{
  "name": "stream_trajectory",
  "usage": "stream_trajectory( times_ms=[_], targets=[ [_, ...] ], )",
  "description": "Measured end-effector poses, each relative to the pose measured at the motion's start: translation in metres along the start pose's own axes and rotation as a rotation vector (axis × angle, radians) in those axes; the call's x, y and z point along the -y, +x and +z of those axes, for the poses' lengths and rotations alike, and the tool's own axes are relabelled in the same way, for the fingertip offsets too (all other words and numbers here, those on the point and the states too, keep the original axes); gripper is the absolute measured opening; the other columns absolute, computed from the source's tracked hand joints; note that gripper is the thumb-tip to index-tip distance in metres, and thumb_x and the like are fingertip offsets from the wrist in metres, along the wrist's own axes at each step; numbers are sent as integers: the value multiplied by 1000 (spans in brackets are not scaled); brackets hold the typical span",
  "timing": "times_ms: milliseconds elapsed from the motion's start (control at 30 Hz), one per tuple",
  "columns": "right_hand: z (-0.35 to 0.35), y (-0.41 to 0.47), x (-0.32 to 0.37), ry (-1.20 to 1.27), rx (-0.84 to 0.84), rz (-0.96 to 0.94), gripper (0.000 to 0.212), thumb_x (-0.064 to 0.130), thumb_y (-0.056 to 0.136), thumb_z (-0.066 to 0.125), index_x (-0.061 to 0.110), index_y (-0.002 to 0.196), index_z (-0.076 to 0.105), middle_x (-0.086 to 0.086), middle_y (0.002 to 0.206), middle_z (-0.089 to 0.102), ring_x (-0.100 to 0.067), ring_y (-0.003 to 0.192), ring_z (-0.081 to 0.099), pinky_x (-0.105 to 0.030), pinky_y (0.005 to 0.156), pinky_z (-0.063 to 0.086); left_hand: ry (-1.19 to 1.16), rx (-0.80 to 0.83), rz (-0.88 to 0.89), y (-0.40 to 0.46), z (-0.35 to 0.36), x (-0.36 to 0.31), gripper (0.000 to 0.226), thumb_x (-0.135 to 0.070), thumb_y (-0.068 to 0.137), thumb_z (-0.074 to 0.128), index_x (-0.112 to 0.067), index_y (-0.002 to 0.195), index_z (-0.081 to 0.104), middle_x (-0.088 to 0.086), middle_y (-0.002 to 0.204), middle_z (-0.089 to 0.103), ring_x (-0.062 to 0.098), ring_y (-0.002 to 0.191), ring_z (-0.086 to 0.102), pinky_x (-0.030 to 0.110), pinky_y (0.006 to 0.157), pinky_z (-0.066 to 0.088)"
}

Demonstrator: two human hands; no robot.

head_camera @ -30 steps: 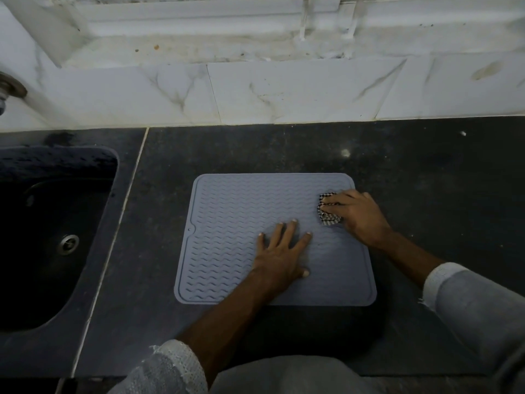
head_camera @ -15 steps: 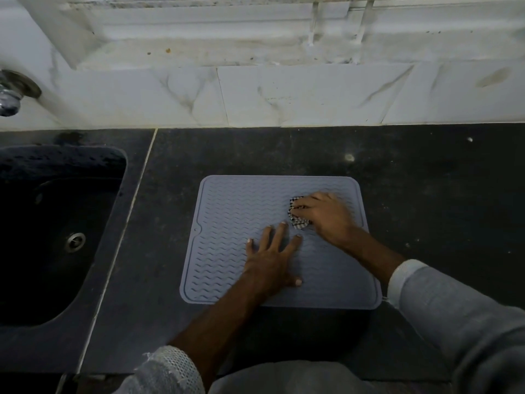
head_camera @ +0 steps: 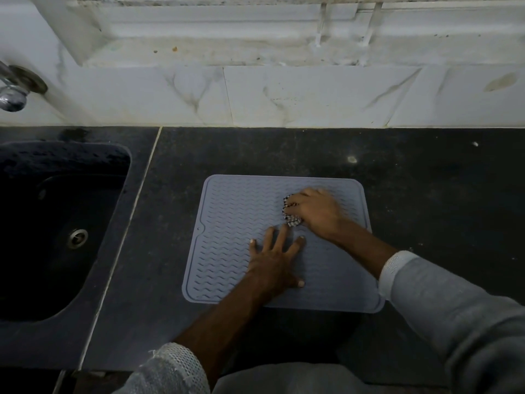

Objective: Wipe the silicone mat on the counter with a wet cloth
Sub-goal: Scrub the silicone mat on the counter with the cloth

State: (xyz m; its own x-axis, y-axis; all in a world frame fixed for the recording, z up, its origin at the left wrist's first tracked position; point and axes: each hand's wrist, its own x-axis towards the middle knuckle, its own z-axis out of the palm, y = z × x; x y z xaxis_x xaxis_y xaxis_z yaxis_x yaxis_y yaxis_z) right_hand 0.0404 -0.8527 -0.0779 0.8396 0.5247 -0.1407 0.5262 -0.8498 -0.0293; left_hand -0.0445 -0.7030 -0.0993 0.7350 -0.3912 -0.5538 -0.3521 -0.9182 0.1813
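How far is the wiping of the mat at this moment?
Done: cannot tell, no wet trace shows on the silicone mat. In hand: the right hand presses the checked cloth on the mat's far right part; the left hand lies flat, holding the mat. Left: probably the left side and near edge.

Right hand (head_camera: 315,211) hides most of the cloth (head_camera: 291,217).

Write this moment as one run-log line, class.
left hand: flat on silicone mat, steadying | right hand: pressing checked cloth onto mat's far half | phase: wiping | sink: left, unused
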Motion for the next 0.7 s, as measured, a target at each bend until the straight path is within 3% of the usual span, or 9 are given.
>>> stream_trajectory(
  times_ms=[133,267,433,567,700],
  targets=[
    [15,-30,-22,112,-25,-12,41,35,93,42,31,134,47,2,145,41,-23,130,33,-41,106,24,-9,-15,0,0,1,1,104,-63,77,62,-39,149,-9,0,155,-28,33,142,-23,68,109,-1],
    [11,-50,-51,-23,52,-33,48,23,86,59,32,132,48,3,143,44,-24,130,34,-42,106,25,-23,-26,11,-2,0,1,103,-61,78,63,-39,149,-8,0,155,-29,33,142,-23,68,109,-2],
    [1,-29,-29,8,-88,-1,38,29,88,58,29,126,55,4,139,48,-23,128,36,-41,107,24,-18,-8,-2,-1,-1,0,104,-62,77,63,-40,149,-9,0,155,-30,33,141,-24,69,109,-3],
    [11,-9,-1,-7,-5,-102,39,29,91,53,32,130,52,5,144,43,-23,131,33,-40,108,24,-7,-4,-4,0,1,1,104,-64,77,62,-39,148,-10,2,156,-26,33,142,-23,69,109,-3],
    [13,-34,-26,44,-25,-95,40,30,89,55,30,129,53,2,143,45,-26,131,35,-43,107,24,-14,-16,-1,0,2,1,104,-63,77,62,-40,149,-9,0,155,-28,33,142,-23,69,109,-3]
  ],
)
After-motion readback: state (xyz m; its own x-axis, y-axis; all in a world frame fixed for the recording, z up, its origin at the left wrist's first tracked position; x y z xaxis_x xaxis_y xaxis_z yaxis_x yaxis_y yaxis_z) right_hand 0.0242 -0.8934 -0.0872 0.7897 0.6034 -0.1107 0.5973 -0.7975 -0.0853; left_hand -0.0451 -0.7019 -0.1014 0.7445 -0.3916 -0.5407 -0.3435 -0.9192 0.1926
